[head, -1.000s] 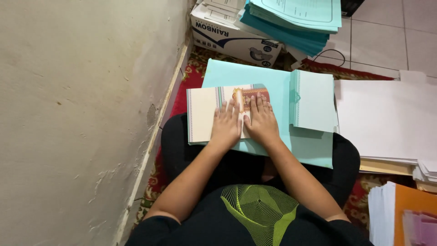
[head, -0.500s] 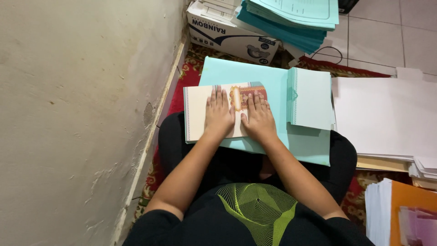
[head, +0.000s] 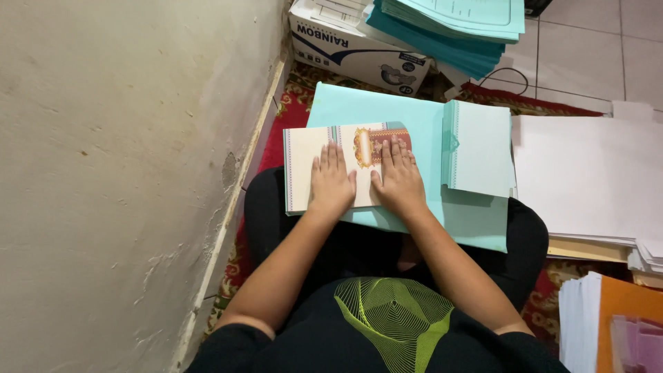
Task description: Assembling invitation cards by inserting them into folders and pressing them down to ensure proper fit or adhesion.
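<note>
A cream card with an ornate red and gold panel [head: 304, 162] lies on a large light-teal sheet [head: 387, 110] across my lap. My left hand [head: 330, 181] rests flat on the card's middle, fingers spread. Beside it my right hand [head: 397, 178] presses flat on the card's right part, over the lower edge of the decorated panel. Neither hand grips anything. A folded pale-teal stack [head: 480, 146] sits on the sheet just right of my right hand.
A wall [head: 124, 173] runs close along the left. A cardboard box [head: 359, 45] and a pile of teal folders [head: 456, 27] stand ahead. White sheets [head: 587, 176] lie to the right, with an orange folder [head: 625, 318] at lower right on a patterned rug.
Both hands have stayed flat on the card, shifting only slightly; the view has moved a little.
</note>
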